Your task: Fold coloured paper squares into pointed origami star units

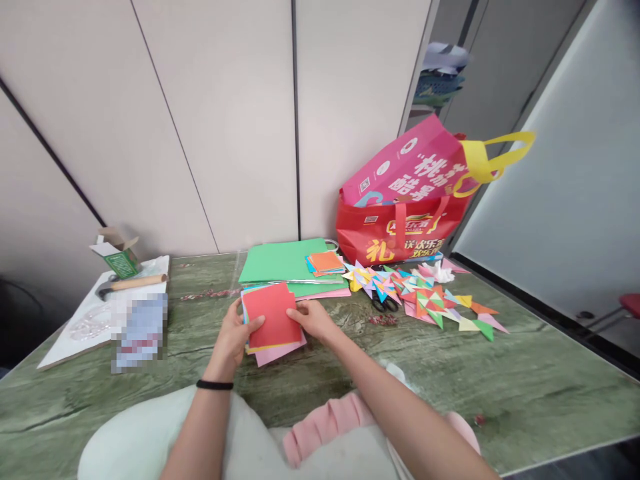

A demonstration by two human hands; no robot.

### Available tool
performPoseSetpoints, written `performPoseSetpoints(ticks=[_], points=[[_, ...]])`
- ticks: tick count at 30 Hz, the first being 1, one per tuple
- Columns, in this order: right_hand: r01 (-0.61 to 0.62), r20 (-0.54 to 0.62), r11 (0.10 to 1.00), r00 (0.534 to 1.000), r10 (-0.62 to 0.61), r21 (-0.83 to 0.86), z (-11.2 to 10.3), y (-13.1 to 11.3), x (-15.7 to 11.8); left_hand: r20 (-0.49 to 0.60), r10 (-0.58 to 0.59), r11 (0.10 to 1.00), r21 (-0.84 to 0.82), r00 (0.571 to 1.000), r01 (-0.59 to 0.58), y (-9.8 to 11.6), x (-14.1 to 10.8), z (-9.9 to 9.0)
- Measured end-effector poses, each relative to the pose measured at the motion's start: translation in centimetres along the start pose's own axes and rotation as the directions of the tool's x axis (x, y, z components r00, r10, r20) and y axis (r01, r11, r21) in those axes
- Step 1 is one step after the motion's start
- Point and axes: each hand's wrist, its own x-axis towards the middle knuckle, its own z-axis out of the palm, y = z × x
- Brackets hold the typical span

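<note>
A stack of coloured paper squares (pixel 274 315), red on top, is held between my two hands. Edges of yellow, pink and blue sheets stick out from under the red one. My left hand (pixel 238 332) grips the stack's left side, thumb on top. On the right side, my right hand (pixel 311 319) pinches the stack, its thumb also on the red sheet. Behind it lie large green sheets (pixel 280 260) in a clear sleeve, with a small pile of orange-topped squares (pixel 326 261) on their right end.
Folded paper triangles (pixel 430 297) spread over the right side, beside black scissors (pixel 385 304). A red gift bag (pixel 385 233) holding a pink bag (pixel 407 167) stands behind. At left, a hammer (pixel 133 283) and a green box (pixel 117 257) rest on a white board (pixel 80 330).
</note>
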Motion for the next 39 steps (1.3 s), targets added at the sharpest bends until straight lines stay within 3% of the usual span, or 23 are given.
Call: performPoseSetpoints(ticks=[2, 5, 9, 12, 15, 20, 22, 26, 29, 35, 39], points=[[0.141, -0.006, 0.989, 0.99, -0.141, 0.044, 0.0, -0.4, -0.1, 0.081, 0.148, 0.988, 0.04, 0.986, -0.151, -0.2, 0.2, 0.2], [0.37, -0.062, 0.929, 0.927, -0.369, 0.009, 0.0, -0.8, -0.3, 0.118, 0.417, 0.879, 0.202, 0.901, -0.433, -0.6, 0.7, 0.5], [0.427, -0.117, 0.857, 0.872, -0.475, -0.289, 0.0, -0.7, -0.7, 0.145, 0.58, 0.72, 0.369, 0.802, -0.588, -1.5, 1.3, 0.8], [0.39, -0.118, 0.86, 0.887, -0.447, -0.33, 0.3, -0.1, -1.0, 0.181, 0.58, 0.694, 0.4, 0.794, -0.599, -2.6, 1.7, 0.8], [0.352, -0.151, 0.897, 0.904, -0.4, -0.266, 1.0, 0.5, -1.2, 0.128, 0.586, 0.697, 0.425, 0.8, -0.578, -3.4, 2.0, 0.7], [0.375, -0.258, 0.874, 0.852, -0.456, -0.308, 1.3, 0.4, -1.5, 0.109, 0.606, 0.68, 0.443, 0.788, -0.584, -3.2, 1.6, 1.0], [0.421, -0.259, 0.872, 0.839, -0.479, -0.248, 1.2, 0.1, -1.5, 0.115, 0.586, 0.709, 0.408, 0.802, -0.575, -3.0, 1.4, 1.2], [0.396, -0.278, 0.912, 0.868, -0.411, -0.109, 1.4, -0.2, -1.5, 0.12, 0.514, 0.751, 0.416, 0.849, -0.513, -3.0, 1.0, 1.7], [0.384, -0.344, 0.922, 0.861, -0.373, -0.04, 1.8, -0.2, -1.4, 0.12, 0.548, 0.697, 0.481, 0.828, -0.531, -3.1, 0.7, 2.2], [0.327, -0.449, 0.94, 0.828, -0.336, -0.102, 1.7, -0.2, -1.0, 0.234, 0.654, 0.503, 0.576, 0.72, -0.644, -3.4, 0.6, 2.6], [0.273, -0.385, 0.952, 0.871, -0.305, -0.138, 1.6, -0.1, -1.0, 0.229, 0.641, 0.507, 0.591, 0.733, -0.628, -3.8, 1.1, 2.3]])
